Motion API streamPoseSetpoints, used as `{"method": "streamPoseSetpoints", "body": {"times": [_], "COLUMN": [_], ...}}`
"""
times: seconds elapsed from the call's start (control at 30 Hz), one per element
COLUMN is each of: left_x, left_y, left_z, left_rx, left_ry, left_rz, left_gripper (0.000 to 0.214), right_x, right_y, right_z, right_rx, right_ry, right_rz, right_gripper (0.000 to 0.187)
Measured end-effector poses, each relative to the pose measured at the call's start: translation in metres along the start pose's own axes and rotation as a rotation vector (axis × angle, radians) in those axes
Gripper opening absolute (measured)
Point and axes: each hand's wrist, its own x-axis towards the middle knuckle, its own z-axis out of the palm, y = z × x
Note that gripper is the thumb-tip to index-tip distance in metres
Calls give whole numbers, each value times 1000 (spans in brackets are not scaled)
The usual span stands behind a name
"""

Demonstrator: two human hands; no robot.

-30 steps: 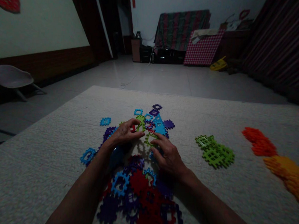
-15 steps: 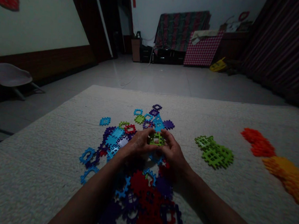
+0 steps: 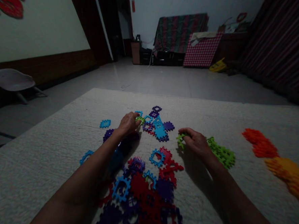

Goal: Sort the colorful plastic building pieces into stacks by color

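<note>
Our left hand (image 3: 127, 124) pinches a green notched plastic tile (image 3: 140, 119), our right hand (image 3: 197, 142) a second green tile (image 3: 180, 140) beside the colour-sorted green pile (image 3: 222, 154).

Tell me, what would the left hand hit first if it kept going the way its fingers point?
The left hand would likely meet the small green piece right at its fingertips; the blue and purple pieces lie just beyond.

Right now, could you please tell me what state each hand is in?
Left hand: fingers pinched on a lime tile in the mixed pile.
Right hand: closed, holding a green tile beside the green stack.
</note>
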Motion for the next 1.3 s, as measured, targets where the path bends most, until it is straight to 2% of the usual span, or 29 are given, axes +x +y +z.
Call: {"method": "streamPoseSetpoints", "body": {"times": [0.1,0.2,0.27,0.33,0.4,0.53,0.63,0.73,0.8,0.87,0.97,1.1,1.3], "left_x": [22,31,33,33,33,32,29,20,11,2,-5,-1,5], "left_y": [-2,0,1,1,2,2,-12,-37,-52,-60,-60,-58,-63], "left_z": [9,17,22,26,29,21,-3,-30,-41,-42,-31,-16,-11], "left_rx": [56,43,28,24,35,48,-16,-103,-140,-156,-114,-10,-105], "left_ry": [-79,-159,-172,-165,-158,-151,-145,-148,-186,-231,-233,-198,-248], "left_rz": [-44,-45,-38,-32,-25,-2,-56,-133,-177,-200,-192,-202,-273], "left_gripper": [46,51,54,56,57,56,59,60,60,59,58,58,74], "right_x": [7,9,8,8,7,-1,-12,-19,-21,-21,-19,-20,-21], "right_y": [27,51,58,54,41,12,5,10,16,20,24,25,24], "right_z": [-31,-54,-61,-60,-50,-6,29,50,55,57,60,61,60], "right_rx": [-204,-368,-475,-536,-499,-297,-242,-253,-257,-251,-245,-232,-218], "right_ry": [32,28,88,176,198,44,-38,-105,-98,-62,-23,6,-2], "right_rz": [5,85,86,25,-70,-293,-329,-381,-415,-421,-426,-440,-426], "right_gripper": [34,32,36,45,48,42,37,37,39,41,41,40,37]}}
